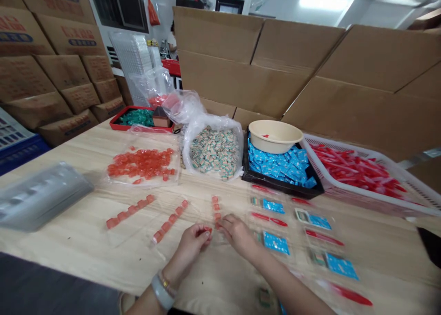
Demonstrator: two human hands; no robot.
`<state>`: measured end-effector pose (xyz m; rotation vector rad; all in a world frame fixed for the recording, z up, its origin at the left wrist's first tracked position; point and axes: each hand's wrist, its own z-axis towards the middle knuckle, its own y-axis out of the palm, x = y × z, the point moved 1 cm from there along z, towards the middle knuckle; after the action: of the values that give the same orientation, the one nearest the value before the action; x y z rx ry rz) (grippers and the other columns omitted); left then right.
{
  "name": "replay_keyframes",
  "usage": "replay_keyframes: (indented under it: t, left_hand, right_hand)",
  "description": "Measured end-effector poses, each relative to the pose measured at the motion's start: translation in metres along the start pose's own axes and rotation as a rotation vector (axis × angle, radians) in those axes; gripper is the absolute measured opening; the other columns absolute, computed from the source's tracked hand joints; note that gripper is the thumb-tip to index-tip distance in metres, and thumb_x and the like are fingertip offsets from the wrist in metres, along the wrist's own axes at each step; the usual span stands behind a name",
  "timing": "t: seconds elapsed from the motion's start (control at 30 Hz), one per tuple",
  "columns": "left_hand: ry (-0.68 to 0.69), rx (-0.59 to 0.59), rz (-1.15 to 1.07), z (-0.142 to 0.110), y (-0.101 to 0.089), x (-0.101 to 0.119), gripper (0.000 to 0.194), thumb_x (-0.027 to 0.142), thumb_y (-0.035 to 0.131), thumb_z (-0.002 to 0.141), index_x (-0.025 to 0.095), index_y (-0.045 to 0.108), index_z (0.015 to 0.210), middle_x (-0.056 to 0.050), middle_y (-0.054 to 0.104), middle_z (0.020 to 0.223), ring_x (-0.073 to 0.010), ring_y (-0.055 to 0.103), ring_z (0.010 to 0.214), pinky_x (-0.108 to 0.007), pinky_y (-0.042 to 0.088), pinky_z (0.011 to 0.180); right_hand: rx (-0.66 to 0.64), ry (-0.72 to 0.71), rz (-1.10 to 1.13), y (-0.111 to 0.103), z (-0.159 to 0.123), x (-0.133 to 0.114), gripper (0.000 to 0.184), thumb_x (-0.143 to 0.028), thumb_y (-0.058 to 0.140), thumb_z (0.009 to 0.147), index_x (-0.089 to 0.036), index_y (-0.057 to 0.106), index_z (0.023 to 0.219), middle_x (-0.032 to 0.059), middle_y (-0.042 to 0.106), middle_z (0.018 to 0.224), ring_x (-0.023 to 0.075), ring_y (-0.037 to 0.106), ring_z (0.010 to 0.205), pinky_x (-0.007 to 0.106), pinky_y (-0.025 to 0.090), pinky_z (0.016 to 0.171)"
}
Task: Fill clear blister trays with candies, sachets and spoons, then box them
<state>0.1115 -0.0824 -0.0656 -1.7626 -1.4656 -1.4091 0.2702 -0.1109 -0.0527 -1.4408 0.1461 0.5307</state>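
A person's left hand (189,245) curls its fingers (199,231) around an orange candy cube (207,230), while the right hand (236,235), fingers loosely open and seemingly empty, lies just beside a short candy row (215,209) on the wooden surface (82,255).

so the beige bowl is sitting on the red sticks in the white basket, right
No, that spot is wrong: the head view shows the beige bowl sitting on the blue packets in the black tray.
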Motion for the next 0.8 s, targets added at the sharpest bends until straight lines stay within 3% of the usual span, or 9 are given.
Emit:
replay_keyframes:
  t: [0.13, 0.23, 0.37, 0.53, 0.7, 0.8]
  left_hand:
    - [0.068, -0.047, 0.080, -0.002, 0.001, 0.000, 0.022, 0.025, 0.061, 0.058, 0.011, 0.061, 0.075, -0.003, 0.060, 0.069, -0.0126, 0.052, 0.063, -0.025, 0.039, 0.060]
    - [0.156, -0.092, 0.139, -0.009, 0.005, 0.005, 0.022, 0.027, 0.057, 0.063, 0.012, 0.063, 0.077, -0.003, 0.060, 0.069, -0.0135, 0.051, 0.064, -0.027, 0.040, 0.063]
    - [0.242, -0.152, 0.175, -0.018, 0.015, 0.013, 0.018, 0.027, 0.054, 0.067, 0.013, 0.061, 0.075, -0.002, 0.059, 0.065, -0.0137, 0.051, 0.063, -0.026, 0.041, 0.063]
    - [0.250, -0.187, 0.210, -0.024, 0.026, 0.013, 0.016, 0.028, 0.049, 0.071, 0.013, 0.056, 0.071, -0.001, 0.056, 0.060, -0.0134, 0.050, 0.059, -0.026, 0.040, 0.060]
    - [0.371, -0.150, 0.392, -0.027, 0.037, 0.005, 0.015, 0.028, 0.045, 0.076, 0.016, 0.051, 0.069, 0.000, 0.051, 0.063, -0.0130, 0.046, 0.061, -0.024, 0.037, 0.060]
    - [0.364, -0.144, 0.400, -0.027, 0.046, 0.001, 0.017, 0.031, 0.043, 0.077, 0.017, 0.047, 0.067, 0.001, 0.048, 0.063, -0.0133, 0.045, 0.061, -0.024, 0.036, 0.059]
  right_hand:
    - [0.041, 0.101, 0.038, -0.005, 0.003, -0.001, 0.013, -0.017, 0.051, 0.077, -0.019, 0.063, 0.079, 0.0045, 0.060, 0.077, 0.0170, 0.052, 0.078, 0.029, 0.041, 0.072]
    - [0.172, 0.182, 0.158, -0.015, -0.005, -0.010, 0.014, -0.016, 0.049, 0.077, -0.017, 0.062, 0.082, 0.0059, 0.060, 0.079, 0.0174, 0.053, 0.078, 0.030, 0.041, 0.072]
    - [0.244, 0.147, 0.542, -0.017, -0.023, -0.029, 0.018, -0.022, 0.045, 0.081, -0.019, 0.062, 0.086, 0.0041, 0.061, 0.080, 0.0148, 0.055, 0.075, 0.027, 0.043, 0.070]
    - [0.342, 0.283, 0.882, -0.002, -0.042, -0.043, 0.017, -0.027, 0.049, 0.079, -0.019, 0.062, 0.085, 0.0025, 0.058, 0.073, 0.0132, 0.056, 0.066, 0.025, 0.046, 0.062]
    - [0.487, 0.404, 0.954, 0.007, -0.059, -0.053, 0.019, -0.030, 0.046, 0.080, -0.018, 0.058, 0.087, 0.0024, 0.055, 0.077, 0.0113, 0.056, 0.061, 0.025, 0.046, 0.061]
    - [0.530, 0.487, 0.950, 0.007, -0.065, -0.055, 0.019, -0.032, 0.046, 0.080, -0.016, 0.056, 0.084, 0.0014, 0.054, 0.073, 0.0105, 0.055, 0.058, 0.024, 0.044, 0.059]
